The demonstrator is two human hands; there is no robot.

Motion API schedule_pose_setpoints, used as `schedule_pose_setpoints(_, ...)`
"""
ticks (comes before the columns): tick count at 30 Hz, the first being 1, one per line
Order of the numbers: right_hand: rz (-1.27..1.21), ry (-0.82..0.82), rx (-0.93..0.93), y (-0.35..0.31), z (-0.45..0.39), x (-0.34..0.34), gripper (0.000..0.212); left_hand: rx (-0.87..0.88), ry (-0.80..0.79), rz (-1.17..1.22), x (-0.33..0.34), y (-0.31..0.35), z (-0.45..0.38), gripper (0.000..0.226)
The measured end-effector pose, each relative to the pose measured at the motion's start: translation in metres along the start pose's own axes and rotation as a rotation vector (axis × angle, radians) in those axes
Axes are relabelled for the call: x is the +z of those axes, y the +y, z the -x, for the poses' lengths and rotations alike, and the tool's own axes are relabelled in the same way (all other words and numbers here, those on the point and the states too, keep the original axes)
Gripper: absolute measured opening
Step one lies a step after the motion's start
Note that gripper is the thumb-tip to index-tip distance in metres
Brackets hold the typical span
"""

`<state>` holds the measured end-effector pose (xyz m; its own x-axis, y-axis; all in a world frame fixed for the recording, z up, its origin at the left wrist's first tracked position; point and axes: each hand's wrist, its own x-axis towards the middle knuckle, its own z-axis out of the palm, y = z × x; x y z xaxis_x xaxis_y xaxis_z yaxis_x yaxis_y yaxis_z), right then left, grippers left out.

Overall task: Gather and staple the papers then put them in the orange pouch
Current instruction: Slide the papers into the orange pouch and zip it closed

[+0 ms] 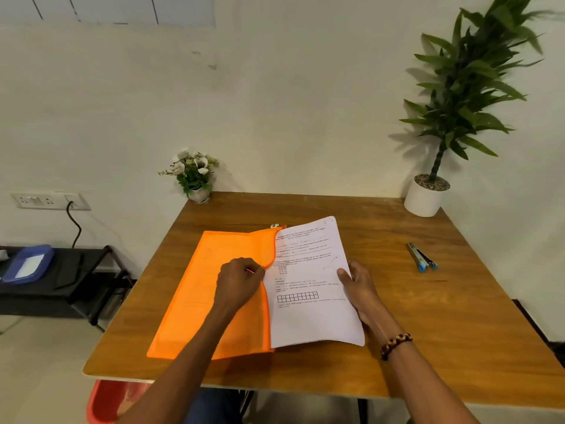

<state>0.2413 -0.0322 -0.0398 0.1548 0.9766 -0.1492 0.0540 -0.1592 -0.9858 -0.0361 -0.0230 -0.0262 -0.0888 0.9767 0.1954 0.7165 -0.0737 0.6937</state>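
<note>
the papers [308, 289] are lying partly on the wooden table [458, 316] and partly tucked under the open edge of the orange pouch [195, 298], their left margin hidden beneath the pouch's flap. the right hand [359, 289] is gripping the papers at their right edge, thumb lying on top of the sheet and the other fingers hidden below. the left hand [240, 281] is pinching the curved orange flap near its middle, fingers curled, and lifting it a little so the mouth is gaping.

the papers are looking light and floppy: the near right corner is curling up off the table, so a one-sided hold is likely letting the far edge sag and catch. a hold at the middle of the right edge, as now, is probably giving the straightest push; a grip nearer a corner would risk skewing the sheets. whether a staple is joining them cannot be told from here. the pouch is appearing thin, soft and smooth, likely slippery plastic, so it may be sliding on the table unless the left hand is also pinning it down. the flap is the natural place to take hold.

the stapler [423, 258] is lying well apart on the right side of the table, untouched.
</note>
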Motion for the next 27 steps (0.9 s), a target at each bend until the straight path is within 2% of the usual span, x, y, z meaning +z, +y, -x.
schedule_pose_setpoints(4,0.001,-0.051,0.023,-0.004,-0.001,0.006,0.014,0.032,-0.005,0.063,-0.009,-0.005,0.0,0.011)
schedule_pose_setpoints(9,0.005,0.175,0.027,0.0,0.007,0.04,0.011,0.071,-0.016,0.099,0.003,-0.001,0.002,0.017)
schedule_pose_setpoints(11,0.047,0.212,0.017,0.003,0.014,0.052,0.012,0.062,-0.019,0.099,0.005,0.0,0.001,0.02)
schedule_pose_setpoints(15,0.081,0.069,0.057,0.003,0.019,0.057,0.011,0.039,-0.103,0.138,0.003,-0.008,-0.002,0.027)
schedule_pose_setpoints(18,0.066,0.008,0.115,0.001,0.016,0.051,0.016,-0.029,0.04,0.168,-0.01,-0.03,-0.008,0.028)
schedule_pose_setpoints(20,0.036,-0.002,0.139,0.001,0.013,0.048,0.017,-0.05,0.117,0.108,-0.024,-0.051,-0.013,0.026)
schedule_pose_setpoints(22,-0.003,-0.004,0.162,0.0,0.008,0.047,0.018,-0.055,0.125,-0.033,-0.037,-0.075,-0.017,0.028)
schedule_pose_setpoints(27,-0.045,-0.024,0.233,0.002,-0.004,0.035,0.02,-0.24,-0.025,-0.245,-0.054,-0.122,-0.013,0.06)
